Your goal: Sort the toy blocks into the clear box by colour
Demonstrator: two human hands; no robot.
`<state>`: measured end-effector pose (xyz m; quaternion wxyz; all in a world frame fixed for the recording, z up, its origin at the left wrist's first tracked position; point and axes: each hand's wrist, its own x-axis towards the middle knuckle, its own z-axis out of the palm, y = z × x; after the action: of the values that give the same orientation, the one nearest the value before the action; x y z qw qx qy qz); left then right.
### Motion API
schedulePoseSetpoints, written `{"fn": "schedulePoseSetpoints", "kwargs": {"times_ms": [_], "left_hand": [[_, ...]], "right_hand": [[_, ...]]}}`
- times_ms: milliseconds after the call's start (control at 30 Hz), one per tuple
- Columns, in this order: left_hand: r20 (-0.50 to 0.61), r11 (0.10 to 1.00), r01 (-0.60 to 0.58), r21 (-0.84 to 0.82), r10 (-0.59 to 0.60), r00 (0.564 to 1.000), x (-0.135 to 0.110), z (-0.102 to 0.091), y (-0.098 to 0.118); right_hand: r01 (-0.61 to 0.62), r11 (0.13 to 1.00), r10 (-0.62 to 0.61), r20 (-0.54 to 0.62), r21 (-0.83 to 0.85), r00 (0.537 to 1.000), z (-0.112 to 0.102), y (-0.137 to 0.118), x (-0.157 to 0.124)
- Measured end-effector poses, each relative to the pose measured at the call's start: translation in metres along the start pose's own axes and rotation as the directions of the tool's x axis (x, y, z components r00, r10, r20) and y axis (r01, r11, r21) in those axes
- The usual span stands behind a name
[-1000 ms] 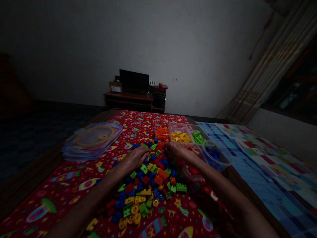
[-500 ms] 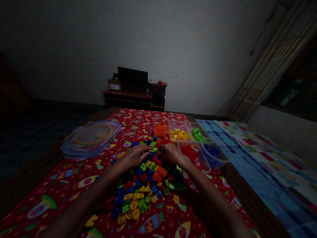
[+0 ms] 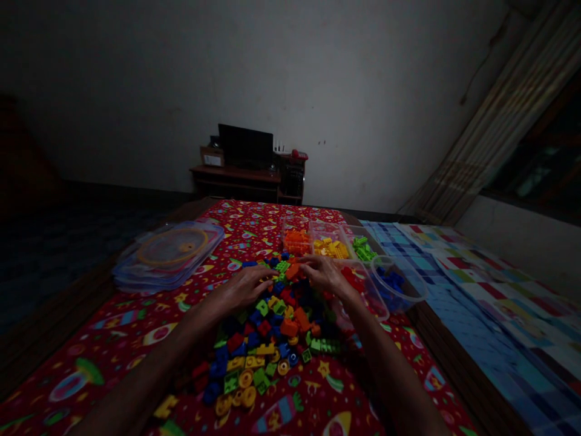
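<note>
A heap of mixed toy building bricks (image 3: 263, 327) in red, blue, green, yellow and orange lies on a red patterned cloth. My left hand (image 3: 247, 284) is over the heap's far left side, fingers stretched forward and thumb apart, with no brick plainly in it. Across from it, my right hand (image 3: 324, 274) has its fingertips against an orange brick (image 3: 293, 270) at the far side of the heap; its thumb is partly hidden. Beside that hand, clear containers hold sorted bricks: orange bricks (image 3: 297, 241), yellow bricks (image 3: 331, 247), green bricks (image 3: 363, 249), red bricks (image 3: 351, 278) and blue bricks (image 3: 391, 281).
Stacked clear lids (image 3: 167, 254) lie on the cloth at the left. A single yellow brick (image 3: 166, 406) sits near my left forearm. Beyond the table are a desk (image 3: 236, 174) and a monitor (image 3: 246, 146). On the right is a bed with a checked cover (image 3: 454, 309).
My right hand has moved slightly up and right, and the orange brick now shows at its fingertips. My left hand has hardly moved.
</note>
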<state>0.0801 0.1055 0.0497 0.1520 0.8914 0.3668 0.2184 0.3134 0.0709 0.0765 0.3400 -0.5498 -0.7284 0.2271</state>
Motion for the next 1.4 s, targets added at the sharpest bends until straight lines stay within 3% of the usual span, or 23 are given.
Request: {"fn": "schedulePoseSetpoints", "kwargs": {"times_ms": [167,333,433,533,633,733,833,1033,1167,1400], "left_hand": [[0.032,1.000,-0.015,-0.009,0.016,0.999,0.000,-0.006,0.008],[0.058,1.000,-0.005,0.003,0.005,0.998,-0.002,-0.013,0.011],[0.092,1.000,-0.008,0.021,0.006,0.996,-0.003,-0.015,0.012],[0.118,1.000,-0.017,0.025,0.014,0.993,-0.003,-0.013,0.006],[0.114,1.000,0.014,0.025,-0.017,0.993,-0.003,-0.010,-0.007],[0.141,0.997,0.060,0.040,-0.065,0.988,-0.002,-0.010,-0.019],[0.174,0.995,0.078,0.060,-0.087,0.981,-0.002,-0.015,-0.025],[0.256,0.985,0.154,0.077,-0.169,0.952,-0.005,-0.038,-0.019],[0.267,0.985,0.166,0.055,-0.175,0.948,-0.008,-0.050,-0.016],[0.310,0.999,0.053,0.004,-0.052,0.949,-0.005,-0.029,-0.001]], "right_hand": [[-0.020,0.995,0.020,-0.007,-0.093,1.000,-0.014,0.005,0.018],[-0.059,0.974,0.007,-0.233,-0.218,0.972,-0.031,0.006,0.061],[-0.059,0.972,-0.007,-0.277,-0.226,0.961,-0.039,0.002,0.082],[-0.088,0.961,0.007,-0.292,-0.263,0.956,-0.038,-0.001,0.086],[-0.046,0.966,-0.014,-0.228,-0.255,0.974,-0.027,-0.004,0.069],[0.061,0.975,-0.073,-0.048,-0.216,0.996,-0.013,-0.010,0.040],[0.119,0.969,-0.102,0.089,-0.218,0.991,-0.004,-0.018,0.012],[0.036,0.931,-0.005,0.086,-0.363,0.996,-0.003,-0.023,-0.012],[0.103,0.911,-0.074,0.090,-0.399,0.993,0.004,-0.018,-0.014],[0.319,0.896,-0.245,0.256,-0.308,0.935,0.031,-0.023,-0.018]]}}
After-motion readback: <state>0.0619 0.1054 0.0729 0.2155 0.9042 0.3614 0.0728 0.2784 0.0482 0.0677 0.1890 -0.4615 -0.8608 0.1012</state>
